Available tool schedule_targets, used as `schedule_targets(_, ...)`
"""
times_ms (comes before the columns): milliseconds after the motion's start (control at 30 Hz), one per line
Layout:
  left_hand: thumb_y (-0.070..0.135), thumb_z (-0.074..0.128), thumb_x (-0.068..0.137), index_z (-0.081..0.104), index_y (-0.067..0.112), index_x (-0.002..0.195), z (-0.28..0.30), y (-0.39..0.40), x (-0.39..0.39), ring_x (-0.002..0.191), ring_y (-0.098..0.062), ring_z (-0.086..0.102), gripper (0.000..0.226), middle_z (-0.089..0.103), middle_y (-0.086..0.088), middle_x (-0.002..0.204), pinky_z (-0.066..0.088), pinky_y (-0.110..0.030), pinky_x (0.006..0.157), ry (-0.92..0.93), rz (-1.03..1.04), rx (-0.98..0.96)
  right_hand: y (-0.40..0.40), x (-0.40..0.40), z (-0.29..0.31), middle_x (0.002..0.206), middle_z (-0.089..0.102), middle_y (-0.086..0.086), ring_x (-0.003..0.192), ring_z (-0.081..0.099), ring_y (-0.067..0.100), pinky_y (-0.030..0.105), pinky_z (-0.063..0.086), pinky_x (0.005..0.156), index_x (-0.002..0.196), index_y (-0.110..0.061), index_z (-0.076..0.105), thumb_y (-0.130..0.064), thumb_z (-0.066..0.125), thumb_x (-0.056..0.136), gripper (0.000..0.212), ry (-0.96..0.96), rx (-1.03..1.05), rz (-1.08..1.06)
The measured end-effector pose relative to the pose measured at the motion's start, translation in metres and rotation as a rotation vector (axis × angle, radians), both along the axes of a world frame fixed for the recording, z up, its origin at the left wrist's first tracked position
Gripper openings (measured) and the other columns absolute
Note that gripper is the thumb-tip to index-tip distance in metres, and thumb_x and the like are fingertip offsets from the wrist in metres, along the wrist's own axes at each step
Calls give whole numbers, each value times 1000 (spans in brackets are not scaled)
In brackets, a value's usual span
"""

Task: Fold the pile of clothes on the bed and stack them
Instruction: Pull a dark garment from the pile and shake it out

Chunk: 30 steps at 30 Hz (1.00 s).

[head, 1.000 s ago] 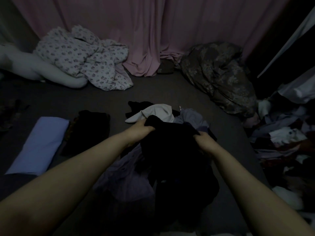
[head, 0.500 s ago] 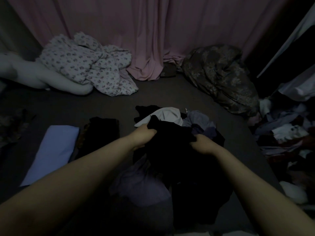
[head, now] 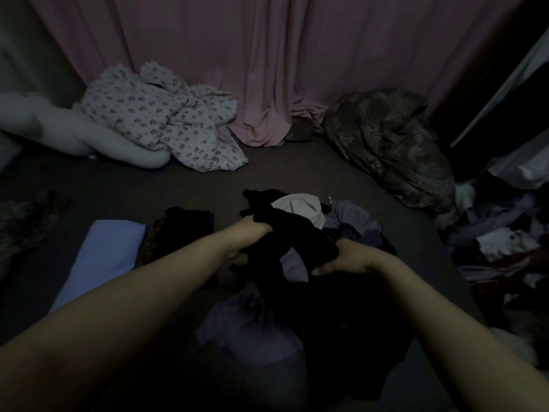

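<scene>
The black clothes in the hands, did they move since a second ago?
A little. Both hands kept their grip on the black garment. The right hand drew down and nearer, its fingers curling under the cloth, so the cloth now stretches slanted from the left hand. The folded blue piece, the dark folded stack and the pile stayed put.

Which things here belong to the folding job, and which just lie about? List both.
Job: black garment gripped by left hand and right hand; unfolded pile; folded blue cloth; folded dark item.
Lying about: floral duvet; patterned blanket; pink curtain.
</scene>
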<state>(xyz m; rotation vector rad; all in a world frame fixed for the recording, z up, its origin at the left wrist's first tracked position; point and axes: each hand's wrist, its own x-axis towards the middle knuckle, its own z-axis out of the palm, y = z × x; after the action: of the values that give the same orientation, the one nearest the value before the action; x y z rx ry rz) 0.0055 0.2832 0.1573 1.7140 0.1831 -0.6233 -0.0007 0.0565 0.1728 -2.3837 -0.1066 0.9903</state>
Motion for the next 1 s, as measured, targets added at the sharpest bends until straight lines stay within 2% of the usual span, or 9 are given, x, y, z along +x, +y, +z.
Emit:
schedule_targets(67,10,46,94,60,2,104,4,-5,-2,81,-29,66,20,67,-18,91,54,-36,77,92,75,-170,2,1,-2,125,57,-3,109,57,16,27,45,93,133,-17,50,-38,73,78,64,-12,98,-88)
schedule_targets(200,10,45,96,59,1,98,13,-9,-5,54,-17,65,17,66,-11,68,55,-24,51,260,120,-392,4,-4,7,112,68,6,98,65,20,26,53,75,128,-6,54,-24,58,91,42,260,596,-447)
schedule_targets(300,12,57,91,54,9,123,12,-5,-7,78,-18,67,32,68,-11,96,56,-25,62,219,54,-391,2,-9,18,126,59,19,107,60,27,32,53,88,131,-3,50,-26,40,93,46,484,936,-500)
schedule_targets(433,12,71,81,57,10,122,4,-8,-16,96,-15,64,43,65,-8,115,53,-21,80,49,-19,-179,4,-7,27,121,62,22,70,66,25,32,56,73,124,-6,51,-31,33,90,47,534,1146,-544)
schedule_targets(567,26,74,78,56,14,104,-10,-16,-29,90,-11,55,34,54,0,101,47,-28,81,-434,280,448,7,-4,28,121,62,20,75,67,27,33,56,78,119,2,62,-34,34,90,54,458,1081,-548)
schedule_targets(633,19,58,91,61,14,87,-6,-28,-38,77,0,56,6,59,6,87,44,-22,73,-553,261,277,6,-5,26,126,59,20,97,64,30,37,49,93,118,6,61,-34,34,92,55,430,1051,-560)
schedule_targets(667,14,49,96,62,13,87,-1,-36,-42,79,4,57,16,62,7,90,43,-18,74,-481,151,160,6,-6,25,129,57,20,105,61,30,37,47,97,122,7,57,-34,34,93,56,433,1054,-584)
schedule_targets(833,10,47,93,62,2,102,2,-50,-47,89,-10,55,20,60,-4,98,41,-16,74,-190,-161,-18,-5,1,22,122,62,18,103,65,28,37,55,85,124,4,58,-33,43,92,51,419,1018,-724)
schedule_targets(1000,17,57,93,66,12,102,13,-46,-43,75,1,62,14,68,6,90,47,-8,67,-285,-101,-136,-38,9,16,130,55,13,114,56,31,35,43,99,138,-9,45,-48,71,75,78,93,363,-633)
